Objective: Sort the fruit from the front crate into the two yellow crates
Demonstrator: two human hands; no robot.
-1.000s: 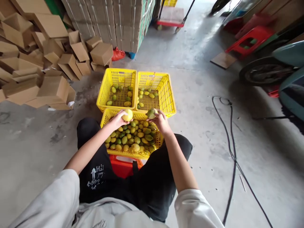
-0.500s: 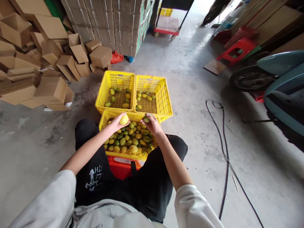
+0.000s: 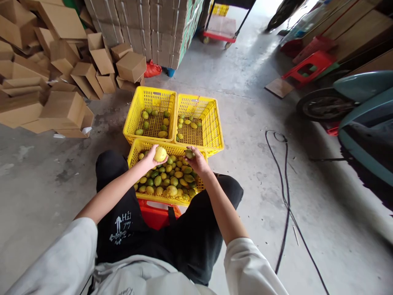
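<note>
My left hand (image 3: 152, 157) holds a pale yellow lemon (image 3: 160, 154) over the near yellow crate (image 3: 132, 157). In my right hand (image 3: 198, 161), a dark green lemon (image 3: 189, 153) sits between thumb and fingers, above the same crate's right half. Below both hands, many green and yellow lemons (image 3: 172, 191) fill that crate. Behind it stand two more yellow crates side by side. The back left crate (image 3: 130, 121) has several green and yellow fruits on its floor; the back right crate (image 3: 215, 127) has several small ones toward its left side.
A red stool (image 3: 156, 217) shows under the near crate. Cardboard boxes (image 3: 66, 108) pile up at left, beside a tall stack of cartons (image 3: 135, 28). At right are a black cable (image 3: 287, 200), a teal scooter (image 3: 362, 110) and another red stool (image 3: 310, 69). A trolley (image 3: 219, 30) stands behind.
Both hands keep their fruits at nearly the same place over the near crate. The yellow lemon appears slightly turned and more exposed in my left hand. The view has shifted slightly.
</note>
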